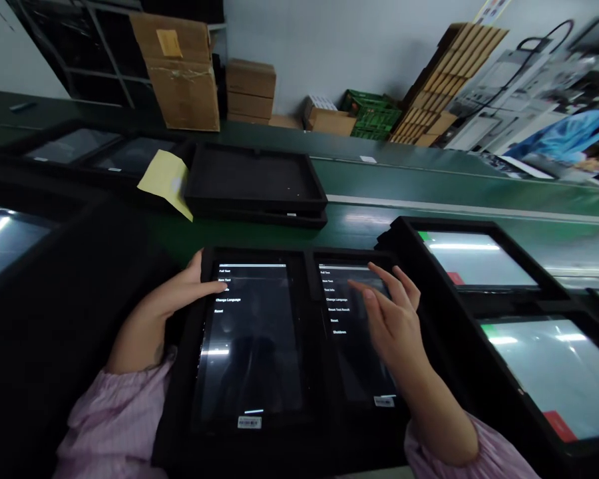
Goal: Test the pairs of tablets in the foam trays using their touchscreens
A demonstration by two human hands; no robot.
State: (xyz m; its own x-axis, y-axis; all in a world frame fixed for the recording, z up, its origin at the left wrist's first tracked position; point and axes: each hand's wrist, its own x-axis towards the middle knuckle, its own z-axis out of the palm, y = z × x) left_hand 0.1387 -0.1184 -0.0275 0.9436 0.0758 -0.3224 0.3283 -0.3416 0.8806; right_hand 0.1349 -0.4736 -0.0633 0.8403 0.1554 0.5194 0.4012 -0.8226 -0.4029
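Two tablets lie side by side in a black foam tray (pixel 174 426) in front of me. The left tablet (pixel 252 346) shows a short white text menu on a dark screen and has a barcode label at its lower edge. My left hand (pixel 180 289) rests at the tray's left rim, its thumb stretched over that menu and its other fingers mostly hidden. Over the right tablet (pixel 349 366), my right hand (pixel 392 306) is open with fingers spread, the index fingertip by the upper menu lines. Whether that fingertip touches the glass, I cannot tell. Neither hand holds anything.
To the right, another black tray (pixel 484 303) carries tablets with pale lit screens. Stacked black trays (pixel 254 176) and a yellow paper (pixel 167 179) lie beyond on the green bench (pixel 359 223). Cardboard boxes (pixel 180 80) and a green crate (pixel 372 113) stand at the back.
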